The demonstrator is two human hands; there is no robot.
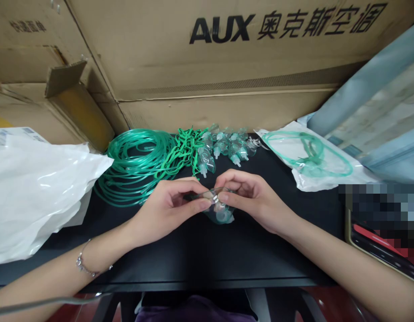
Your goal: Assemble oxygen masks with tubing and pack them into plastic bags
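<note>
Between my two hands is a clear green plastic face mask [223, 216], held just above the black table. My left hand [175, 203] pinches its left edge between thumb and fingers. From the other side my right hand [250, 197] grips it, the thumb pressing beside a small shiny metal strip [215, 198] at the mask's top. The fingertips behind the mask are partly hidden. Beyond my hands lie several similar clear masks [236, 150] with green and white connectors, and a heap of green elastic straps [183, 154].
Coiled green tubing [136, 156] lies at the back left, beside white plastic bags [42, 188]. On the right rests a clear bag [307, 156] holding tubing and a mask. A phone [381, 246] is at the right edge. Large cardboard boxes [210, 67] stand behind the table [200, 259].
</note>
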